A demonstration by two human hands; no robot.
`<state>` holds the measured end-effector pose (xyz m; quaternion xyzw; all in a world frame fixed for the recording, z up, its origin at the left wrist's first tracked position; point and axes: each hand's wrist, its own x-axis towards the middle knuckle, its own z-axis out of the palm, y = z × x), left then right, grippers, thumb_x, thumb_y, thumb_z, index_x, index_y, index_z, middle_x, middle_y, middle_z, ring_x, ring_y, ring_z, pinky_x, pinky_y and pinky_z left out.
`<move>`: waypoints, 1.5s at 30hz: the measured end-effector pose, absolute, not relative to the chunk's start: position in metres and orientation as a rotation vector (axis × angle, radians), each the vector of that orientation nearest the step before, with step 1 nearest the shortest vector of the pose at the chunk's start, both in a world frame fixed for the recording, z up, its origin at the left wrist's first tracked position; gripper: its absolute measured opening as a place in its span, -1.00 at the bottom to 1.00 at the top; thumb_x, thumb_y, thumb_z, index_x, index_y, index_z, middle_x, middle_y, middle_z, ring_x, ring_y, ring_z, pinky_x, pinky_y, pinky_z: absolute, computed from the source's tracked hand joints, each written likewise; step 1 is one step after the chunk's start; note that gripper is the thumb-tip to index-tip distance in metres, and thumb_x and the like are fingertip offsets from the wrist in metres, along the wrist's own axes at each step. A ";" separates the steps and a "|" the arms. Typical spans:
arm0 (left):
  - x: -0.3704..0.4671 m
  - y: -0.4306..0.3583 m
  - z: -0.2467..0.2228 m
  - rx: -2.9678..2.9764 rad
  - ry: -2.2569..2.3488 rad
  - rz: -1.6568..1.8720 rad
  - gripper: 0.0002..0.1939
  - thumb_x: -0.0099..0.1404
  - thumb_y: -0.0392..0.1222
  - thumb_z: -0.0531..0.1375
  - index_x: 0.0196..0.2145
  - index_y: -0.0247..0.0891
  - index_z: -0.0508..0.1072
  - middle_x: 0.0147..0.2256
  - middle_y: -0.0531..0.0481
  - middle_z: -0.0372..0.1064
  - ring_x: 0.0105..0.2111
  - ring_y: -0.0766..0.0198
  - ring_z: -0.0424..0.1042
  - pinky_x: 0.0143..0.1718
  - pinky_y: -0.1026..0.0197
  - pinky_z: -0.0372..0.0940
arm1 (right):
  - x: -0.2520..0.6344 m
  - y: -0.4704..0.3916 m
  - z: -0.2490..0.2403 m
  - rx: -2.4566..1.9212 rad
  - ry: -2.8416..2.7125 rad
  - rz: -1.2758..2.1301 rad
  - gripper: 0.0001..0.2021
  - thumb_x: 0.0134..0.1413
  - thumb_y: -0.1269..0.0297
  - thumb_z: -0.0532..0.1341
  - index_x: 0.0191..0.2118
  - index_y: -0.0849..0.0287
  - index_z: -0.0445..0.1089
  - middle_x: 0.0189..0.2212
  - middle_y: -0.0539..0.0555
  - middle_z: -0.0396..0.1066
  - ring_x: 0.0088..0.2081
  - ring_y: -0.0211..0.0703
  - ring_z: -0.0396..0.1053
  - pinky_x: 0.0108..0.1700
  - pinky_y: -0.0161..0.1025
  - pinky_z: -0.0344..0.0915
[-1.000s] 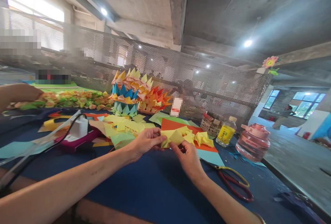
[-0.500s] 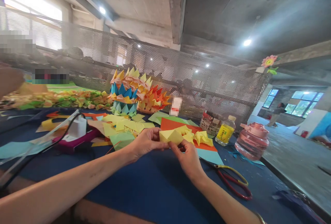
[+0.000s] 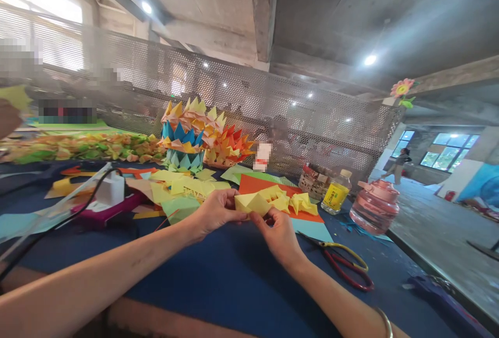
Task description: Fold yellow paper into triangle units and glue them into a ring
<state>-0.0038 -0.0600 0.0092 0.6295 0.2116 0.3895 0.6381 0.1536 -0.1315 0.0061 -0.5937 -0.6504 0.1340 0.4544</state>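
Observation:
Between my two hands is a folded piece of yellow paper, held up over the blue table. My left hand pinches its left end between thumb and fingers. From below and the right, my right hand grips its lower right part, thumb in front. Just behind it, more folded yellow paper pieces lie on an orange sheet. To the right of my right hand rest scissors with one red and one yellow handle loop.
Folded-paper crowns stand at the back, beside a heap of paper pieces. A power strip with cables sits left. On the right are a yellow-labelled bottle, a pink jug and the table edge. Another person's hand holds yellow paper.
The view has shifted slightly, so things appear a little further left. Both hands keep the yellow paper in nearly the same grip. At far left, another person's hand now shows with yellow paper.

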 end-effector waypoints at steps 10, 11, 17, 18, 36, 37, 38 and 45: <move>-0.006 -0.057 0.008 1.466 0.512 0.846 -0.54 -0.13 -0.19 0.42 -0.24 -0.36 0.43 -0.42 -0.02 0.48 -0.44 0.31 0.43 -0.41 0.31 0.30 | 0.156 -0.131 0.002 -1.407 -1.660 0.288 -0.70 0.10 0.13 0.13 -0.41 0.28 0.43 -0.53 0.07 0.43 -0.49 -0.24 0.29 -0.42 -0.32 0.21; -0.007 -0.058 0.008 1.463 0.508 0.836 -0.54 -0.12 -0.18 0.41 -0.23 -0.35 0.43 -0.40 -0.03 0.49 -0.43 0.31 0.43 -0.40 0.32 0.30 | 0.155 -0.131 0.003 -1.410 -1.665 0.266 -0.71 0.10 0.13 0.13 -0.42 0.28 0.43 -0.53 0.06 0.42 -0.49 -0.24 0.28 -0.42 -0.32 0.20; -0.010 -0.060 0.008 1.448 0.528 0.743 -0.56 -0.04 -0.16 0.39 -0.17 -0.29 0.47 -0.33 -0.03 0.49 -0.43 0.35 0.40 -0.39 0.33 0.31 | 0.153 -0.134 0.005 -1.414 -1.679 0.142 -0.70 0.10 0.15 0.14 -0.55 0.22 0.31 -0.59 0.01 0.31 -0.52 -0.27 0.21 -0.46 -0.33 0.14; -0.010 -0.060 0.008 1.446 0.524 0.734 -0.56 -0.03 -0.16 0.39 -0.16 -0.29 0.47 -0.31 -0.04 0.49 -0.43 0.36 0.40 -0.39 0.33 0.31 | 0.153 -0.134 0.006 -1.411 -1.680 0.137 -0.70 0.10 0.15 0.14 -0.56 0.22 0.30 -0.59 0.00 0.31 -0.52 -0.28 0.21 -0.45 -0.33 0.14; -0.004 -0.055 0.002 1.648 0.521 0.905 -0.72 -0.13 -0.23 0.37 -0.41 -0.32 0.44 -0.54 0.05 0.42 -0.52 0.28 0.39 -0.49 0.30 0.27 | 0.151 -0.135 0.011 -1.339 -1.637 0.525 -0.69 -0.02 0.05 0.20 -0.50 0.23 0.45 -0.60 -0.03 0.35 -0.54 -0.27 0.21 -0.48 -0.34 0.12; -0.004 -0.054 0.001 1.661 0.536 0.903 -0.74 -0.13 -0.24 0.36 -0.43 -0.31 0.43 -0.56 0.07 0.41 -0.54 0.30 0.38 -0.51 0.31 0.25 | 0.151 -0.135 0.011 -1.343 -1.634 0.536 -0.69 -0.02 0.06 0.20 -0.54 0.23 0.43 -0.63 -0.04 0.32 -0.55 -0.29 0.18 -0.49 -0.35 0.10; -0.004 -0.053 0.000 1.671 0.548 0.902 -0.76 -0.12 -0.25 0.35 -0.45 -0.31 0.41 -0.57 0.08 0.39 -0.55 0.31 0.37 -0.53 0.33 0.22 | 0.151 -0.135 0.011 -1.343 -1.635 0.544 -0.68 -0.02 0.08 0.19 -0.56 0.24 0.42 -0.64 -0.05 0.30 -0.56 -0.31 0.15 -0.50 -0.35 0.09; -0.005 -0.051 -0.001 1.672 0.562 0.894 -0.70 -0.11 -0.25 0.33 -0.37 -0.32 0.41 -0.51 0.04 0.43 -0.51 0.28 0.38 -0.50 0.31 0.21 | 0.156 -0.131 0.006 -1.407 -1.582 0.497 -0.69 -0.05 0.07 0.24 -0.39 0.28 0.46 -0.57 0.00 0.37 -0.53 -0.28 0.21 -0.48 -0.34 0.14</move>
